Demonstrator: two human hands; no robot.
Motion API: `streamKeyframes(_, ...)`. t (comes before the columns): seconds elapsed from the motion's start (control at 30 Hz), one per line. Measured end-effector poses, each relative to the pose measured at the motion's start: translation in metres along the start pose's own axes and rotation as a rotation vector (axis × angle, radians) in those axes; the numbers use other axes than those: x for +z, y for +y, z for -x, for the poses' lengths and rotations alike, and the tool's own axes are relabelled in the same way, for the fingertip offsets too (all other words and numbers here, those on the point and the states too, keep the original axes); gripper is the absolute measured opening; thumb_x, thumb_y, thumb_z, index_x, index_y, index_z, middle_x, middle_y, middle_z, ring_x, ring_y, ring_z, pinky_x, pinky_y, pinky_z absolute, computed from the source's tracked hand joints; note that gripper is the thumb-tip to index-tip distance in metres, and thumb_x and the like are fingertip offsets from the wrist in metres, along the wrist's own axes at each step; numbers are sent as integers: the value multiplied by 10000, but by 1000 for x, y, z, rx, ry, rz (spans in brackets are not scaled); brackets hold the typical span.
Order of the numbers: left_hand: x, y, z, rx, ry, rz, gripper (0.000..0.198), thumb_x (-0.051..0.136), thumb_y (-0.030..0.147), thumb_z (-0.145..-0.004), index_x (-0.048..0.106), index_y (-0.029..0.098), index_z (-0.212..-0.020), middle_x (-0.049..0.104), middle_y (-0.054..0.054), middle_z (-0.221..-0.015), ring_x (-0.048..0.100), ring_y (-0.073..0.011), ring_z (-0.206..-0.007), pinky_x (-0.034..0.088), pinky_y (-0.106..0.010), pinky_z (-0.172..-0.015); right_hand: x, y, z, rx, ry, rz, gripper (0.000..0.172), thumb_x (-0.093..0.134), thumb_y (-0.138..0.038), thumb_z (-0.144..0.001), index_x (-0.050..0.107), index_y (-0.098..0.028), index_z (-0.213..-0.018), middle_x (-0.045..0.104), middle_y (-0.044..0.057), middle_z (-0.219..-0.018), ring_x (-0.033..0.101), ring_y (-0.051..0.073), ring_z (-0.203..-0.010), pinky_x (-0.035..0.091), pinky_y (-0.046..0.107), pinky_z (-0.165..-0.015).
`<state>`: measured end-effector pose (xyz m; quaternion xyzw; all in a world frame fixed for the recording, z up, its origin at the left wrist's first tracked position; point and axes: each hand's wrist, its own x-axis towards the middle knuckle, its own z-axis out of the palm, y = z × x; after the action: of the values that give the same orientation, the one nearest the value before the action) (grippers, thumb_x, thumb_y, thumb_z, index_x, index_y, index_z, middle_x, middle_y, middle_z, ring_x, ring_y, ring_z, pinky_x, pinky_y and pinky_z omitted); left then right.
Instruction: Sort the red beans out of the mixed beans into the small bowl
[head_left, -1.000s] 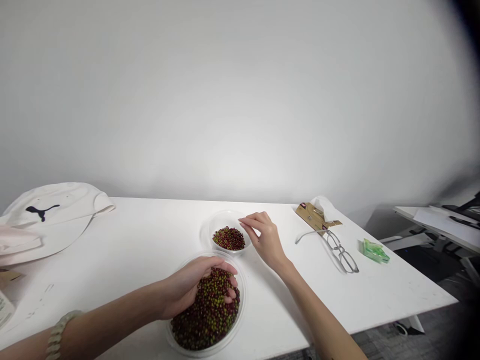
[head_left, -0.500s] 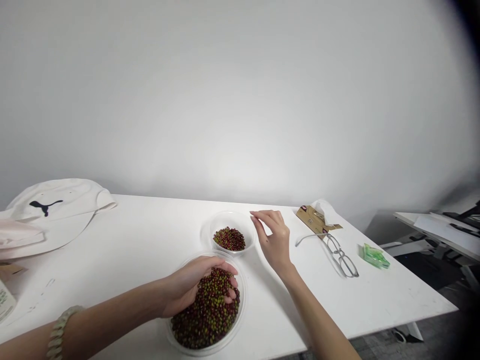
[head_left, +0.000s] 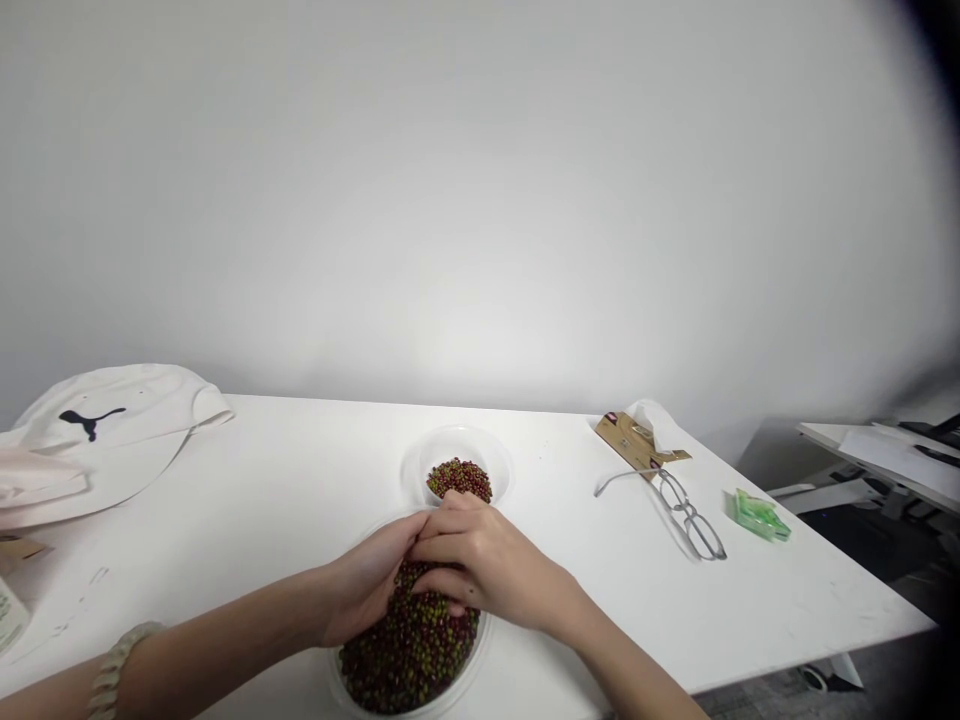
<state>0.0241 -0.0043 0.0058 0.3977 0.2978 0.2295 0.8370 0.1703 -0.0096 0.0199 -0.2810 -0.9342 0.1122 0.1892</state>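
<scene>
A large clear plastic bowl (head_left: pixel 484 645) stands near the table's front, heaped with small mixed red and green beans (head_left: pixel 409 655). My left hand (head_left: pixel 360 590), palm up, is cupped in these beans; its fingers are mostly covered by my right hand (head_left: pixel 484 555). The right hand is closed, its bent fingertips down among the beans at the left palm. Whatever sits between those fingertips is hidden. Just behind, a smaller clear bowl (head_left: pixel 501 452) contains a lower pile of the same red and green beans (head_left: pixel 457 474).
To the left lies a white cap (head_left: pixel 142 420) with a dark logo. On the right are a brown tissue pack (head_left: pixel 626 440), grey-framed glasses (head_left: pixel 686 515) and a green wrapper (head_left: pixel 759 516). A grey wall rises behind the white table (head_left: pixel 300 470).
My right hand has moved left and down from beside the small bowl to the left palm over the large bowl. The left hand stays in about the same place.
</scene>
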Motion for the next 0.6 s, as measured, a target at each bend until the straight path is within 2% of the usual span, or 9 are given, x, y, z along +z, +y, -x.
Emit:
streamKeyframes(0.17,2,1,0,-6,15,-6,301,386,293,-772,561,133,-958,637,-31,-653,595,-154,-635,435,-281,-682,0,1,0,10,-57,70,159,491,-198,-851,628,-170,-776,607,19,-815,426,153,-760,348,280,-727)
streamKeyframes(0.27,0,-1,-1,8,9,-20,294,390,308,-770,574,134,-919,635,-28,-638,594,-158,-642,432,-282,-688,0,1,1,10,-51,86,162,498,-181,-842,612,-169,-727,597,14,-786,409,148,-743,349,273,-713)
streamKeyframes(0.53,-3,-3,1,-8,-14,-61,365,358,383,-776,604,128,-686,611,-41,-619,572,-165,-664,413,-283,-717,0,4,4,-34,36,-88,125,465,-165,-861,587,-152,-882,594,37,-844,470,135,-787,386,272,-762)
streamKeyframes(0.6,-3,-1,2,-31,-18,-58,354,374,388,-768,593,135,-654,607,-39,-639,571,-168,-682,408,-294,-742,-5,5,6,-26,107,-172,120,460,-163,-863,578,-160,-883,596,40,-848,490,138,-807,407,276,-753)
